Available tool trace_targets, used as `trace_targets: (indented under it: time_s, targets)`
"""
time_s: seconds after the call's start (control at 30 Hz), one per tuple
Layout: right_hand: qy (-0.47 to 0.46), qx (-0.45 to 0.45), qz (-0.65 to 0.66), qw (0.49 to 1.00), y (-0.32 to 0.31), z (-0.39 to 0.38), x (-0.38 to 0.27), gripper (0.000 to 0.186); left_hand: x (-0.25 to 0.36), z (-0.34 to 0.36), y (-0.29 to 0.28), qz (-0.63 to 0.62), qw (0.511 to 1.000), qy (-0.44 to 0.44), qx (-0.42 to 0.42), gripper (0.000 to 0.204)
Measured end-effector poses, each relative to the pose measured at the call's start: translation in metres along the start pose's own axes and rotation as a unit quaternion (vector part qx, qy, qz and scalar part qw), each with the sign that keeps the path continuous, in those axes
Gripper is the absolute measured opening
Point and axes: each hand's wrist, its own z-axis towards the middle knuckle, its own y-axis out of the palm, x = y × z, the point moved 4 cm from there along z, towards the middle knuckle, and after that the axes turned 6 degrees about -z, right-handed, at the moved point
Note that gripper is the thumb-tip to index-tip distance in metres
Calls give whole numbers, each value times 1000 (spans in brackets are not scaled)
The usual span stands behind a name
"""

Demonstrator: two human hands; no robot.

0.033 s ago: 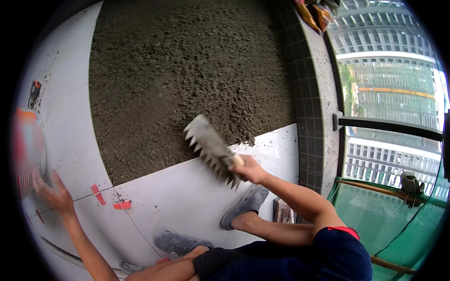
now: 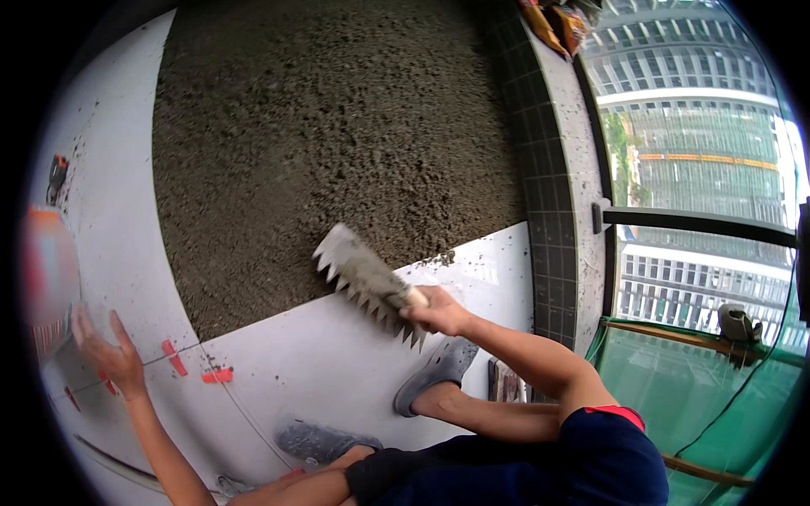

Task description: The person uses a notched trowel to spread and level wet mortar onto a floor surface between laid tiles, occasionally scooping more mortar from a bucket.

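My right hand (image 2: 439,311) is wrapped round the pale handle of a notched trowel (image 2: 359,268) with big saw-like teeth along one long edge. Grey mortar smears its blade, which slants over the near edge of a dark mortar bed (image 2: 337,126) and the white tile beside it. At the left, my left hand (image 2: 114,354) is open with its fingers spread and nothing in it. It is beside a blurred red and white container (image 2: 52,270) at the picture's rim; whether the fingertips touch it I cannot tell.
White tiles (image 2: 278,354) border the bed, with red levelling wedges (image 2: 175,358) at a joint. An orange-and-black tool (image 2: 57,175) lies at the far left. Dark wall tiles (image 2: 553,244), a ledge and a window run along the right. My grey clogs (image 2: 439,375) rest on the tiles.
The trowel has shifted left and a little nearer me in my right hand. My left hand has moved slightly right, its fingers still spread.
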Motion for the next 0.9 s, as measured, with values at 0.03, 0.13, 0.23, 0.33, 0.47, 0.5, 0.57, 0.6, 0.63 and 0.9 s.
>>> trace_targets:
  time_s: [0.03,0.13,0.23,0.33,0.47,0.5,0.57,0.6,0.63,0.9]
  targets:
    - [-3,-20,-11,1000,0,1,0,22,20,-9,16,12,998,37,-51,69]
    - [-10,13,12,1000,-33,9,14,22,37,-36,46,-24,988,59,-144,70]
    - [-36,109,105,988,-104,15,45,20,26,-46,56,-86,982,7,-168,69]
    - [-6,223,189,956,-168,11,62,18,12,-50,67,76,958,128,-244,66]
    - [-18,202,106,973,-172,-13,55,18,5,-42,75,-83,977,-61,-189,65]
    - [-14,170,60,984,-166,-20,63,19,9,-42,79,-84,976,-55,-195,65]
    - [-10,159,28,987,-158,-34,77,21,17,-43,86,-86,973,-44,-207,64]
    - [-34,207,32,977,-162,-40,91,20,17,-45,91,-75,975,-23,-209,63]
    - [-28,238,99,966,-164,-44,104,20,11,-46,97,-60,976,-3,-209,62]
    - [45,456,398,795,-174,-45,175,28,7,-50,94,-11,970,-8,-241,62]
